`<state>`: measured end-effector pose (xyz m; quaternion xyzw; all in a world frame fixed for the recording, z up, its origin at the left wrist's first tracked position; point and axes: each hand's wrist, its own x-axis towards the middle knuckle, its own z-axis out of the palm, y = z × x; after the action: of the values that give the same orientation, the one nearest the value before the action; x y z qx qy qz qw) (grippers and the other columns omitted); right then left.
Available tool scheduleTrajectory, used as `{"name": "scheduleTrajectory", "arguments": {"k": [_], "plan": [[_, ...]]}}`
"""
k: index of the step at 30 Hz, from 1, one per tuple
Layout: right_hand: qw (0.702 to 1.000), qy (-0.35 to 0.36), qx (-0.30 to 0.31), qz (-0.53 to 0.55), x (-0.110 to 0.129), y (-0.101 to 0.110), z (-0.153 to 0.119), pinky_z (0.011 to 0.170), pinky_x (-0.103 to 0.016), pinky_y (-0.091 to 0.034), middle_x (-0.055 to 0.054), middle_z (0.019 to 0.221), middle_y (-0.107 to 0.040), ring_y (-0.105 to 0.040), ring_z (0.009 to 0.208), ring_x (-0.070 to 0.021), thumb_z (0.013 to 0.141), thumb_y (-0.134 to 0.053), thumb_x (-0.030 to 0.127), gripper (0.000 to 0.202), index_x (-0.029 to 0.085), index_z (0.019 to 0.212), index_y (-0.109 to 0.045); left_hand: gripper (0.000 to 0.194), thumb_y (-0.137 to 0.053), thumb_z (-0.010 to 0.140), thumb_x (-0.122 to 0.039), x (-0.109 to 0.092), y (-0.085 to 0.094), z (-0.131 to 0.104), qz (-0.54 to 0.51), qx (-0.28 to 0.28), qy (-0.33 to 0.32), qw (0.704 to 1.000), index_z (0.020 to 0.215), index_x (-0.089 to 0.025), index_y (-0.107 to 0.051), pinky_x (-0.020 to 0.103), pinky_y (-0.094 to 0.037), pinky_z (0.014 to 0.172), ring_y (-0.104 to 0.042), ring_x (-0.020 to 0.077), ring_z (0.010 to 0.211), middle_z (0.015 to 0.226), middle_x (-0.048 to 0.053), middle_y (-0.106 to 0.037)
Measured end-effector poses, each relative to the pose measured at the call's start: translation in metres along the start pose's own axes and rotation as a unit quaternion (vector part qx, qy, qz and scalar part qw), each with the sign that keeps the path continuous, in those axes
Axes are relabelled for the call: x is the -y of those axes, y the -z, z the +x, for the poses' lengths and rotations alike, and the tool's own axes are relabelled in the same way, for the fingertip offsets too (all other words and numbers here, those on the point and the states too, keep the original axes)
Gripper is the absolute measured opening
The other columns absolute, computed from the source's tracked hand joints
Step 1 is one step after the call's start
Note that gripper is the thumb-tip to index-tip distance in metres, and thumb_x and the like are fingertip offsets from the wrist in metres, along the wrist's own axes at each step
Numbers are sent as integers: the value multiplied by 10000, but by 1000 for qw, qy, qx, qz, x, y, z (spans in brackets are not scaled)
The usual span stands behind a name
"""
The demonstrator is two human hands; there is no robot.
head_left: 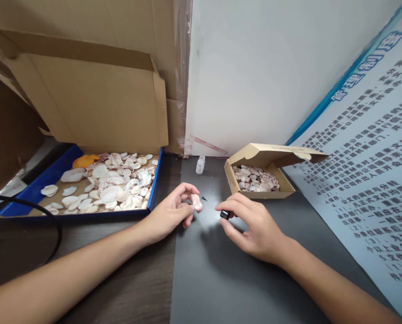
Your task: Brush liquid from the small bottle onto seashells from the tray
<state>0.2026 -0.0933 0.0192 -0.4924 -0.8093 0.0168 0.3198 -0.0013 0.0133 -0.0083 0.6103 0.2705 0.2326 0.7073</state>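
The 2 hands are apart. The left hand (pixel 170 213) pinches a speckled pinkish piece (pixel 197 203) between thumb and fingertips, its far end poking out toward the right hand (pixel 255 229), whose thumb and fingers are clamped on a black cap (pixel 225 214). A thin dark tip (pixel 204 198) shows between the 2 hands, just beside the piece; whether it is joined to the cap I cannot tell.

The grip on the piece looks shallow, so a push from the right could tip it out of the left fingers onto the counter (pixel 214 283) below. If the dark tip is wet, a small drift of the right hand could smear the left fingertips or drip between the hands.

Beyond the hands stands 1 small bottle (pixel 200 165), upright and seemingly uncapped; a forward knock from the left knuckles could topple and spill it. A cardboard box (pixel 233 181) of shells sits just past the right hand and could be nudged by a wide reach. Left of the left hand, a black cable (pixel 58 225) loops near the forearm and might snag a backward pull.
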Motion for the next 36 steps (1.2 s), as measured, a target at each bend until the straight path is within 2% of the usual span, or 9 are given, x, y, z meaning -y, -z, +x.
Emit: {"name": "scheduleTrajectory", "arguments": {"k": [3,7,11,16,21,26,32,36], "plan": [[1000,21,14,5,0,0,0,654,-266,-528,-48,887,-670,-639,718,-149,932,-549,194,160,195,1072,-625,275,-631,845,-285,-1,-1,0,-9,0,3,1000,1044,-218,-453,220,-365,514,-491,44,510,843,-45,-542],[1000,-13,6,-16,0,-1,0,659,-282,-522,-41,845,-661,-638,713,-160,921,-555,188,135,188,1034,-628,261,-600,849,-247,-1,-1,0,-10,-2,6,1000,1058,-215,-449,219,-368,519,-492,39,508,869,-41,-555],[1000,14,24,2,1,-1,0,666,-267,-522,-45,881,-669,-645,734,-155,925,-542,195,164,196,1068,-624,251,-590,846,-227,0,0,0,-17,-1,6,1000,1051,-217,-446,220,-369,515,-494,45,507,851,-47,-556],[999,-16,13,-25,2,-1,0,643,-267,-510,-33,830,-649,-633,693,-153,915,-537,186,131,192,1010,-627,260,-599,837,-225,0,0,0,-18,-5,7,1000,1049,-219,-449,222,-373,517,-491,46,505,862,-39,-576],[1000,18,24,-4,3,-3,0,659,-259,-513,-45,895,-668,-640,724,-147,933,-536,188,165,190,1072,-625,252,-592,838,-212,1,0,0,-23,1,4,1000,1046,-220,-450,221,-366,512,-492,46,504,845,-50,-555],[998,-33,16,-49,2,-3,0,621,-265,-491,-32,825,-649,-626,672,-147,922,-537,190,126,186,1002,-634,252,-585,848,-207,1,0,1,-17,4,1,1000,1061,-213,-451,216,-363,517,-491,37,511,866,-45,-564],[999,31,5,19,3,-5,-2,674,-261,-531,-53,934,-665,-638,733,-144,939,-542,180,198,191,1122,-617,250,-586,840,-210,0,-1,0,-19,5,-2,1000,1049,-214,-449,217,-366,515,-492,41,514,847,-50,-543],[1000,-13,-5,-14,1,-5,-2,636,-265,-515,-38,859,-645,-625,687,-144,935,-551,183,152,185,1061,-637,247,-591,848,-224,1,0,0,-13,4,-2,1000,1054,-213,-456,218,-366,519,-495,39,514,858,-45,-556]]}}
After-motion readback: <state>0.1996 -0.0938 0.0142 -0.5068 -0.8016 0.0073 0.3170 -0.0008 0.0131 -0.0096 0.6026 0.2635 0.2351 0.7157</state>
